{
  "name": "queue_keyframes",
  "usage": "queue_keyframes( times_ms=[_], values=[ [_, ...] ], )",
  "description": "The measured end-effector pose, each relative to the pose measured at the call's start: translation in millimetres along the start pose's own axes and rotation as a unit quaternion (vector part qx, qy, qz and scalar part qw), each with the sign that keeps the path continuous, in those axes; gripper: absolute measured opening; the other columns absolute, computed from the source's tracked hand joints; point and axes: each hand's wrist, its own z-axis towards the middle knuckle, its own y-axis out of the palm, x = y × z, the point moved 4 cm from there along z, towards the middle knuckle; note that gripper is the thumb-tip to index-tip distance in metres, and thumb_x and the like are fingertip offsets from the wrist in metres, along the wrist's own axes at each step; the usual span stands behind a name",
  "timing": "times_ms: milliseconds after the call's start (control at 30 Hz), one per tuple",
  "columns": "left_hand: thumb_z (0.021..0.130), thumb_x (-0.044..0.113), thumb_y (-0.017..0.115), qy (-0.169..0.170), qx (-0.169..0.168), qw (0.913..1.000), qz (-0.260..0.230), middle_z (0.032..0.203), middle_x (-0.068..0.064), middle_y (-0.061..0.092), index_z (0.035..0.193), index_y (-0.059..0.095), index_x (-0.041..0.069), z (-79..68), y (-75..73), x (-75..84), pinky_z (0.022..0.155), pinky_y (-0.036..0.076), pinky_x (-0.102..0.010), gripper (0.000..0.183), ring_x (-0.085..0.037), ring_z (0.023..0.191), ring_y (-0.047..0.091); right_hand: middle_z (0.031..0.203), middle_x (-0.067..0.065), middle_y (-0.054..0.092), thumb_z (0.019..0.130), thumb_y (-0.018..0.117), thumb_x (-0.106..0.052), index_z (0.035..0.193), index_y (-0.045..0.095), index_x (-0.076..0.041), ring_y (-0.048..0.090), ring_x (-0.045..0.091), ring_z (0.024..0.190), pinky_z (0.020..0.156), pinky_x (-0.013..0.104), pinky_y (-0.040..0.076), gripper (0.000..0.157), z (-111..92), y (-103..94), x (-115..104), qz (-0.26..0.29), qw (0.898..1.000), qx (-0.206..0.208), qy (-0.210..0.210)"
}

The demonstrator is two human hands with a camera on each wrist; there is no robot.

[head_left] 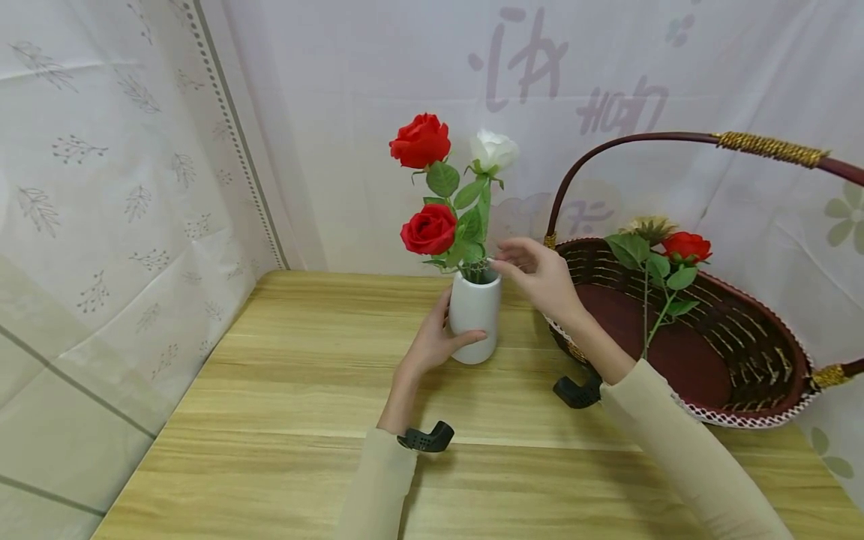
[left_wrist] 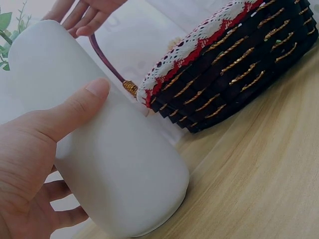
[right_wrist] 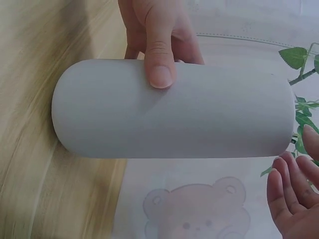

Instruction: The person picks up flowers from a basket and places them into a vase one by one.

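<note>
A white vase (head_left: 475, 319) stands on the wooden table, holding two red roses, the upper (head_left: 420, 141) and the lower (head_left: 429, 229), and a white rose (head_left: 495, 151) among green leaves. My left hand (head_left: 432, 341) grips the vase from its left side, thumb across the front, as the left wrist view shows with the vase wall (left_wrist: 119, 149) close up. My right hand (head_left: 540, 281) is at the vase's mouth on the right, beside the stems. In the right wrist view its fingers (right_wrist: 289, 194) are loosely bent, with a gap to the thumb.
To the right, a dark woven basket (head_left: 756, 300) with a tall handle and lace rim holds another red rose (head_left: 686, 246) and a pale yellowish flower (head_left: 648, 227). A printed white curtain (head_left: 324, 150) hangs behind the table (head_left: 290, 390) and along its left side.
</note>
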Motion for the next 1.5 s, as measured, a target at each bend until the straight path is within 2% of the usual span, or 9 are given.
queue_keyframes(
  times_ms=[300,567,800,1000,1067,1300,1433,1500],
  values=[
    [0.080,0.032,0.088,-0.007,0.002,1.0000,0.000,0.148,0.006,0.046,0.158,0.028,0.028,0.2,0.4,-1.2,0.111,0.039,-0.043,0.098,-0.018,0.135,0.046,0.114,0.011,0.070,0.097,0.071,-0.020,0.129,0.064,-0.007,0.065,0.019,0.102,0.084,0.025,0.051,0.035,-14,-14.8,-5,0.009,1.000,0.001,-0.001],
    [0.080,0.029,0.089,0.000,0.004,1.0000,0.006,0.149,0.003,0.046,0.158,0.029,0.027,0.8,0.1,-1.2,0.112,0.039,-0.044,0.098,-0.021,0.135,0.047,0.115,0.013,0.068,0.099,0.067,-0.017,0.131,0.061,-0.005,0.064,0.013,0.099,0.083,0.017,0.051,0.035,-24,-33.7,-5,0.006,1.000,-0.003,0.002],
    [0.080,0.030,0.088,0.000,0.000,1.0000,0.001,0.150,0.002,0.046,0.158,0.029,0.026,0.9,0.2,-0.5,0.112,0.038,-0.045,0.098,-0.022,0.136,0.046,0.114,0.012,0.068,0.100,0.067,-0.020,0.132,0.061,-0.006,0.064,0.007,0.097,0.083,0.016,0.050,0.035,-32,-55.2,1,-0.016,1.000,0.003,0.016],
    [0.080,0.028,0.088,-0.009,0.003,1.0000,0.002,0.150,0.001,0.045,0.158,0.028,0.027,0.0,0.4,-0.6,0.112,0.039,-0.046,0.099,-0.024,0.137,0.046,0.113,0.011,0.067,0.101,0.065,-0.018,0.134,0.060,-0.006,0.065,0.007,0.090,0.078,0.017,0.053,0.036,-37,-74.6,4,-0.024,0.999,0.005,0.026],
    [0.080,0.025,0.088,-0.008,0.002,1.0000,-0.001,0.151,-0.002,0.045,0.159,0.028,0.024,-1.1,-0.1,3.1,0.112,0.038,-0.048,0.099,-0.027,0.138,0.045,0.114,0.011,0.067,0.100,0.066,-0.018,0.135,0.059,-0.006,0.065,0.006,0.088,0.076,0.017,0.053,0.036,-39,-80.7,5,-0.030,0.999,0.006,0.031],
    [0.085,0.015,0.084,-0.004,-0.010,0.9999,0.004,0.152,-0.013,0.044,0.158,0.027,0.009,-13.3,-7.3,40.9,0.112,0.038,-0.049,0.093,-0.032,0.139,0.044,0.116,0.007,0.066,0.101,0.065,-0.021,0.138,0.057,-0.008,0.065,0.003,0.086,0.075,0.016,0.052,0.040,-44,-101.8,13,-0.053,0.996,0.007,0.066],
    [0.085,0.014,0.083,-0.006,-0.012,0.9999,0.005,0.152,-0.013,0.044,0.158,0.027,0.008,-14.3,-7.5,44.0,0.112,0.038,-0.049,0.092,-0.033,0.139,0.044,0.115,0.002,0.066,0.101,0.064,-0.023,0.138,0.055,-0.008,0.065,0.002,0.087,0.074,0.015,0.052,0.041,-46,-112.5,18,-0.062,0.995,0.007,0.082],
    [0.085,0.014,0.084,-0.007,-0.010,0.9999,0.003,0.152,-0.013,0.044,0.159,0.027,0.009,-12.5,-6.3,38.5,0.112,0.038,-0.049,0.094,-0.033,0.139,0.044,0.114,-0.002,0.066,0.102,0.064,-0.024,0.139,0.055,-0.008,0.065,0.001,0.087,0.074,0.016,0.052,0.041,-47,-117.2,21,-0.068,0.994,0.006,0.090]
  ],
)
